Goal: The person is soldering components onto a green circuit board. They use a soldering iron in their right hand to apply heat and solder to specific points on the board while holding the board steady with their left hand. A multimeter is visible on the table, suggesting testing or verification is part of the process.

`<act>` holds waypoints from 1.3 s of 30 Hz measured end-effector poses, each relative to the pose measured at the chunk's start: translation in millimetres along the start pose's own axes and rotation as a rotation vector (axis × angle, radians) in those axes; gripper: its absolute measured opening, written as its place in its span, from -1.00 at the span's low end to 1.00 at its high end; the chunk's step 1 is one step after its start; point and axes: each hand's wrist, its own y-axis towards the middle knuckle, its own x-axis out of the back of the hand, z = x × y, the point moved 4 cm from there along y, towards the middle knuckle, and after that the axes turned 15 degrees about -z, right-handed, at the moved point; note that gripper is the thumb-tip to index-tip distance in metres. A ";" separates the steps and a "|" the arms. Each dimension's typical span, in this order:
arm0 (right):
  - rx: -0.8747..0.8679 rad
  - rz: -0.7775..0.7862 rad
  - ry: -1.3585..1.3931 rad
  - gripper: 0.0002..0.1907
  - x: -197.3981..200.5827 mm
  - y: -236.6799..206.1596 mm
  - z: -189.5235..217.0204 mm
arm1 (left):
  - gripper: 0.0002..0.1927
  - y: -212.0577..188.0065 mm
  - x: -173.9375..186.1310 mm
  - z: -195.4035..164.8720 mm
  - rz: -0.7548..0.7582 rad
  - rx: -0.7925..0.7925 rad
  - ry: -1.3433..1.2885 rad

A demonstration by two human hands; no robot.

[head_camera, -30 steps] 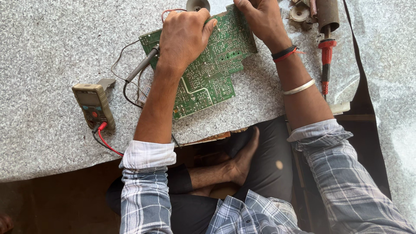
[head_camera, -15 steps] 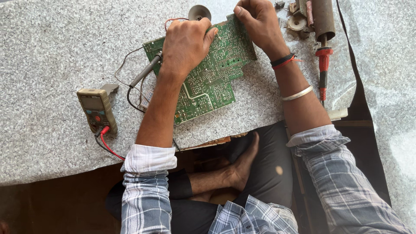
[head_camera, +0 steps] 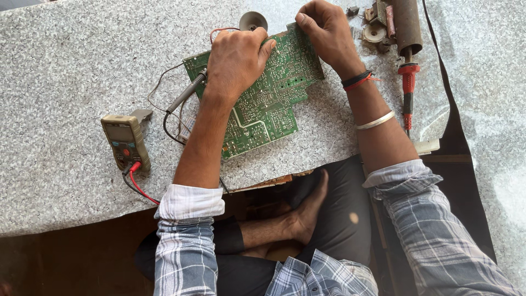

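- The green circuit board (head_camera: 263,101) is lying solder side up on the speckled grey worktop (head_camera: 66,71), tilted so that its long edge is running from near the person's lap up toward the far right.
- The left hand (head_camera: 235,57) is pressing down on the far left part of the board, fingers curled together; it is gripping a grey probe (head_camera: 186,94) whose shaft is sticking out past the board's left edge. The tip is hidden under the hand.
- The right hand (head_camera: 326,30) is pinching the board's far right corner between thumb and bent fingers. Whether it is holding a second probe I cannot tell.
- A yellowish multimeter (head_camera: 126,140) is sitting well left of the board, with red and black leads (head_camera: 139,183) running from its near end and thin wires looping toward the board's left edge.
- A red-handled soldering iron (head_camera: 408,90) is lying to the right of the board, beyond the right wrist, below a dark cylinder (head_camera: 408,24) and small metal parts (head_camera: 375,30).
- As I judge it, doing this well means keeping the board pinned flat, holding the probe steeply on one joint so it is not bridging neighbours, and keeping the leads from dragging the meter.
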 end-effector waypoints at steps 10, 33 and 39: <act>-0.341 -0.007 0.410 -0.82 9.8 -2.6 -10.6 | -0.65 -3.1 -5.1 3.4 0.035 0.021 0.006; -0.198 0.023 0.155 -0.77 7.7 -8.1 1.7 | -0.64 -5.4 -5.9 5.0 -0.052 -0.032 0.008; -0.187 0.029 0.233 -0.76 13.8 -7.4 3.6 | -0.65 -5.4 -5.8 4.5 -0.045 -0.029 0.009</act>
